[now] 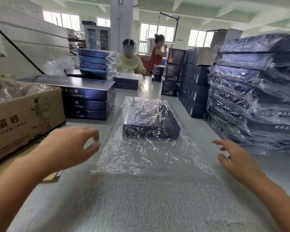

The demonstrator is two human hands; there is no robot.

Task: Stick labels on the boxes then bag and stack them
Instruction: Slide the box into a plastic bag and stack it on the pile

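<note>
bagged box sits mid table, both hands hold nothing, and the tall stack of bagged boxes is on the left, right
No: the head view shows the tall stack of bagged boxes on the right. The bagged box sits mid table, and the left hand and right hand hold nothing.

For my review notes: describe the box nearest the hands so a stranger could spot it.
On the grey table, between the unbagged blue stack at left and tall bagged stack at right, lies one dark box. Unlike those, it lies singly, in a clear bag trailing toward the camera.

A cardboard carton (28, 113) sits left, pillar (121, 22) beyond.
</note>
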